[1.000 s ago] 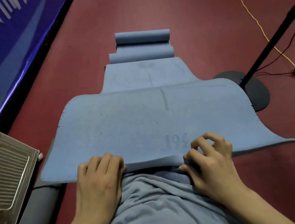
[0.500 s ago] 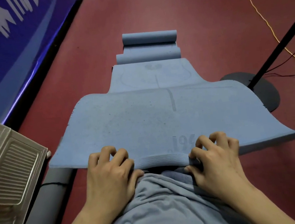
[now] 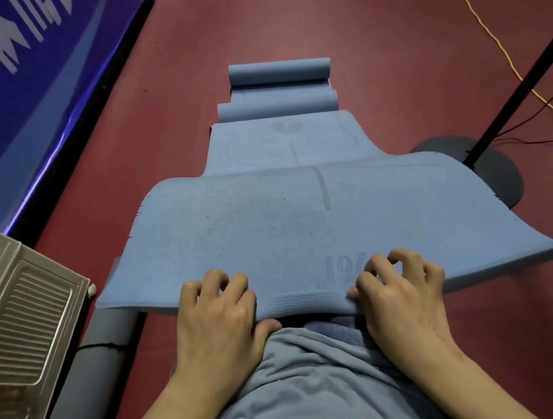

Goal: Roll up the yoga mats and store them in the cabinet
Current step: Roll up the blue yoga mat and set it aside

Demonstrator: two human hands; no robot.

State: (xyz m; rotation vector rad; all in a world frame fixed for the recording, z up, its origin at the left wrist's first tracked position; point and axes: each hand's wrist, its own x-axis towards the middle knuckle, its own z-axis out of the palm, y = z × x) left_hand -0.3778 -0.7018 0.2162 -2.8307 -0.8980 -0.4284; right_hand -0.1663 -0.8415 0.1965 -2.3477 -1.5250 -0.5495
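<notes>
A blue yoga mat lies stretched away from me on the red floor, its near edge lifted and curling over. My left hand grips that near edge left of centre, fingers curled on top and thumb beneath. My right hand grips the same edge right of centre, beside embossed digits. Farther off lies a second blue mat, and beyond it two rolled ends lie crosswise. A beige louvred cabinet door stands at my left.
A grey rolled mat lies along the cabinet's foot at lower left. A black stand base with a slanted pole sits at right, with a yellow cord and dark cables trailing. A blue banner lines the left wall.
Both hands have crept forward over the mat's near edge, turning it further under. The view has shifted slightly, so the mats sit more to the right.
</notes>
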